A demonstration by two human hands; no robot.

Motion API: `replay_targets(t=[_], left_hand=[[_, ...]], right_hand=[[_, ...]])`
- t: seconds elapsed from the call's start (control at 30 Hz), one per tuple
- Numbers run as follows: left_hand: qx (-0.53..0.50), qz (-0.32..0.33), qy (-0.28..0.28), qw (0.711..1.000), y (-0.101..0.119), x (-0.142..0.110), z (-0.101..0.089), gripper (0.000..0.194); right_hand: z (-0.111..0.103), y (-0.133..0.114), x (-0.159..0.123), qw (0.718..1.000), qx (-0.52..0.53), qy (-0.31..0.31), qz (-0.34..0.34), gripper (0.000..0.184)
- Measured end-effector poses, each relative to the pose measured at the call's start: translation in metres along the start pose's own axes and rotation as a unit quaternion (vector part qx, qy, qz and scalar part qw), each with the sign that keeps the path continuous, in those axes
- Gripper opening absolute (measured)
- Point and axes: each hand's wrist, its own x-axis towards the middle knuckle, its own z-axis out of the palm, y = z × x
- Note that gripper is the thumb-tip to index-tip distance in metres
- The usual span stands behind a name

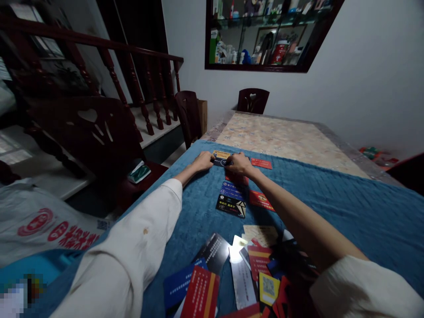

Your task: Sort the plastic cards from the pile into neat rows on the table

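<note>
Blue plush cloth [347, 198], ribbed, over a stone-patterned table [274, 132]. Left hand [202, 161]: arm outstretched, fingers bent, tips at the left edge of a yellow-and-dark card [221, 154], far side of cloth. Right hand [239, 163]: arm outstretched, half-curled at the card's right edge. Firmness of either grip: cannot tell. Nearer: flat rectangular cards [232, 201] in column; nearest, loose glossy pile [260, 258].

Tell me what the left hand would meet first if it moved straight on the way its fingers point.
Most likely the yellow-and-dark card: the left hand's fingertips are already at its left edge, perhaps touching. Beyond it comes the right hand, though depth is unclear.
</note>
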Motion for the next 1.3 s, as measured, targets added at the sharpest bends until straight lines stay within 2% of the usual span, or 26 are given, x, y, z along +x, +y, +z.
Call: replay_targets(t=[0.57, 0.8, 1.1, 1.3], left_hand=[[0.03, -0.046, 0.016, 0.998, 0.004, 0.0, 0.009, 0.047], [0.036, -0.037, 0.015, 0.999, 0.005, -0.002, 0.007, 0.048], [0.02, -0.009, 0.033, 0.999, 0.004, -0.013, 0.003, 0.044], [0.021, -0.033, 0.05, 0.998, 0.016, -0.024, -0.001, 0.037]], right_hand=[[0.001, -0.001, -0.001, 1.0, -0.008, 0.003, 0.001, 0.035], [-0.002, 0.0, -0.005, 1.0, -0.016, 0.009, -0.016, 0.034], [-0.012, 0.012, -0.027, 0.997, -0.007, 0.046, -0.054, 0.034], [-0.015, 0.02, -0.05, 0.996, 0.001, 0.074, -0.057, 0.021]])
